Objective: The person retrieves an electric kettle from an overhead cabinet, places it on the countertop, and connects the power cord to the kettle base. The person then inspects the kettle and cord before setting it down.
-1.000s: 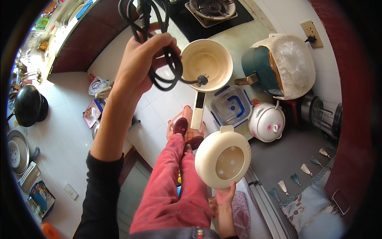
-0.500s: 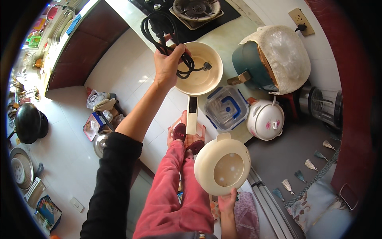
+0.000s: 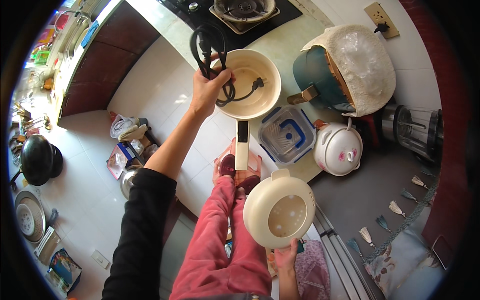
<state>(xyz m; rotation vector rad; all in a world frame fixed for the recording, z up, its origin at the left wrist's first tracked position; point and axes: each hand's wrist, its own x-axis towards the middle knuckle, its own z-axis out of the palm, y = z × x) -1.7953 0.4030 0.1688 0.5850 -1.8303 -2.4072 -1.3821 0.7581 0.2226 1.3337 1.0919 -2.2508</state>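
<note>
A looped black power cord (image 3: pixel 208 37) is gripped in my left hand (image 3: pixel 210 90), above the left side of a cream pot (image 3: pixel 265 95). The plug end of the cord hangs over the pot's inside. This pot rests on the counter, its long handle (image 3: pixel 242 150) sticking out toward me past the counter edge. My right hand (image 3: pixel 286 256), low in view, is closed on the near rim of a round cream lid (image 3: pixel 260 227) with a see-through middle. That lid is held tilted in front of my legs, apart from the pot.
Right of the pot stand a clear, blue-edged storage box (image 3: pixel 274 150), a white flowered pot (image 3: pixel 337 150) and a dark green appliance (image 3: pixel 315 75) under a cloth. A gas burner (image 3: pixel 244 7) lies beyond. A wall socket (image 3: pixel 382 17) is at the upper right; a pink stool (image 3: pixel 252 162) is below.
The cord has come down slightly in my left hand, its plug end still over the pot. My right hand and the lid have hardly moved. The view has shifted slightly.
</note>
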